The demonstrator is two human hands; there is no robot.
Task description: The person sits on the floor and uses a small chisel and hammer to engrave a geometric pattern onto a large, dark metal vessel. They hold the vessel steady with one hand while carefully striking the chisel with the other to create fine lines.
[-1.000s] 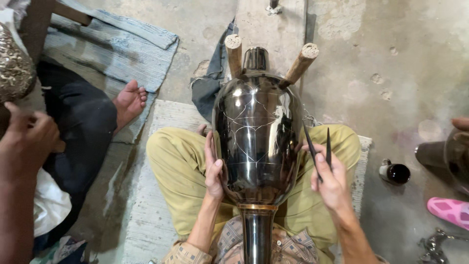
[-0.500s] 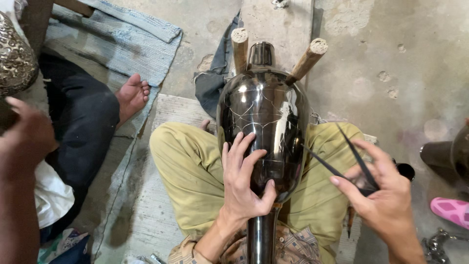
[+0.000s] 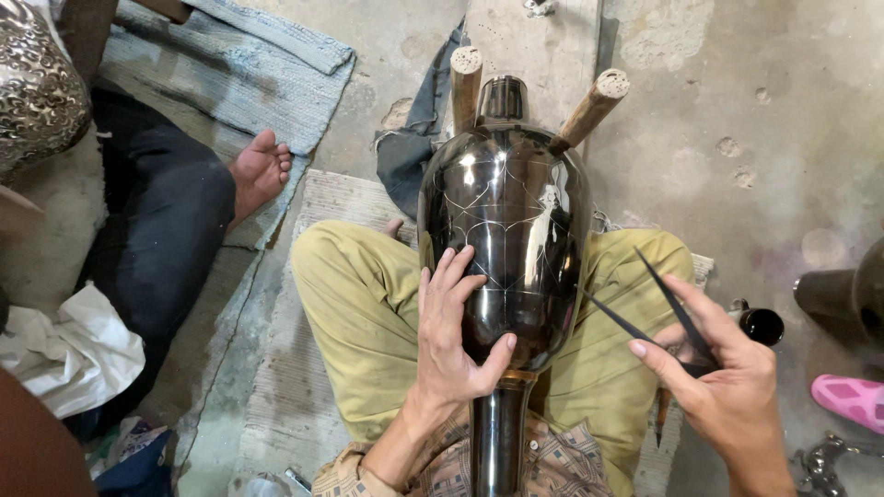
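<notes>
At lower centre the left hand [image 3: 453, 345] lies flat and open against the dark polished vase [image 3: 505, 239], steadying it. At lower right the right hand [image 3: 727, 382] grips thin black dividers [image 3: 658, 313]; firm bracing would likely keep scribed lines true. Two wooden pegs [image 3: 589, 110] cradle its far end.

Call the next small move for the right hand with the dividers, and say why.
Probably bring the right hand back so the dividers touch the dark vase. Their points hang in the air beside it, the left hand lies flat on it, and scribed lines cover only part of its surface.
</notes>
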